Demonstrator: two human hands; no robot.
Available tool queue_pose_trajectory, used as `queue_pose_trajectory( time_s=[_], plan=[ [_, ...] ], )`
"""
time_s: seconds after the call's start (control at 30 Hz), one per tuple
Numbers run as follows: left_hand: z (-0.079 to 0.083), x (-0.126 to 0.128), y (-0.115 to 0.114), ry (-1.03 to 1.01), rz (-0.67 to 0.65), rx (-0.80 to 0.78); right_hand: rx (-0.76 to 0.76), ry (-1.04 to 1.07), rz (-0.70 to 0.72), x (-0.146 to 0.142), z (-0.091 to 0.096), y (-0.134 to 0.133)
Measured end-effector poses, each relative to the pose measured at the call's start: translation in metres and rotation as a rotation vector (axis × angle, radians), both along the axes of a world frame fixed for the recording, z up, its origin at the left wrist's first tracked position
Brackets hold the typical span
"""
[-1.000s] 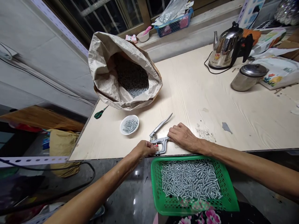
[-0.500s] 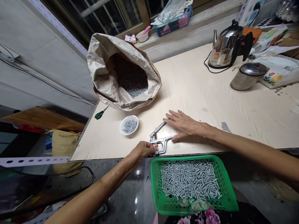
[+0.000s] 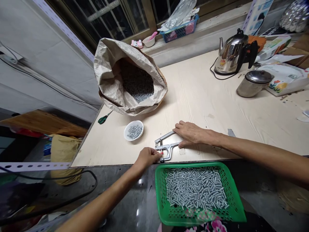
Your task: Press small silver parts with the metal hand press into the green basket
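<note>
Silver snap-fastener pliers (image 3: 168, 147) lie at the table's front edge, with a spring and a red part by the jaws. My right hand (image 3: 190, 132) is closed round the ends of the two handles, which still stand apart. At the jaws, my left hand (image 3: 147, 158) pinches with thumb and fingertips; whatever it holds is hidden. Behind the left hand stands a white bowl (image 3: 126, 132) of small metal screw-like pieces. Just below the pliers, a green basket (image 3: 159, 193) holds many longer ridged metal pieces, on a flowered cloth.
A large open sack (image 3: 106, 87) of metal pieces stands at the back left. Green-handled scissors (image 3: 103, 119) lie near the left edge. On the right are a kettle (image 3: 230, 54), a lidded metal pot (image 3: 252, 86) and a flowered bag (image 3: 281, 79). A blue basket (image 3: 180, 30) sits on the sill.
My right hand's fingers have gone from spread out to curled over the upper handle, which has come down toward the lower one. My left hand remains at the jaws.
</note>
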State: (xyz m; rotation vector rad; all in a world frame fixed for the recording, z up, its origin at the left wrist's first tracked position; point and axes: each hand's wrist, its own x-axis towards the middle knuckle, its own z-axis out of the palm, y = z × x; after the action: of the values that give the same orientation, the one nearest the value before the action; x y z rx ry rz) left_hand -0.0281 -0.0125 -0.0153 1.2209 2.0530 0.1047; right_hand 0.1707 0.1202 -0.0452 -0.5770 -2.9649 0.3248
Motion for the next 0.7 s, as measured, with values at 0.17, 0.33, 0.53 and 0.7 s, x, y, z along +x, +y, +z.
queue_pose_trajectory(
  time_s=[0.17,0.33,0.53,0.7],
  plan=[
    [0.001,0.025,0.009,0.386,-0.424,0.447,-0.002,0.032,-0.027,0.002,-0.001,-0.011],
    [-0.004,0.036,0.035,0.312,-0.739,0.393,-0.037,0.008,-0.052,0.007,0.005,-0.017],
    [-0.001,0.041,0.038,0.332,-0.710,0.315,-0.046,0.032,-0.107,0.009,0.001,-0.033],
    [-0.004,0.044,0.039,0.272,-0.644,0.322,-0.035,0.025,-0.164,0.005,-0.008,-0.040]
  ],
)
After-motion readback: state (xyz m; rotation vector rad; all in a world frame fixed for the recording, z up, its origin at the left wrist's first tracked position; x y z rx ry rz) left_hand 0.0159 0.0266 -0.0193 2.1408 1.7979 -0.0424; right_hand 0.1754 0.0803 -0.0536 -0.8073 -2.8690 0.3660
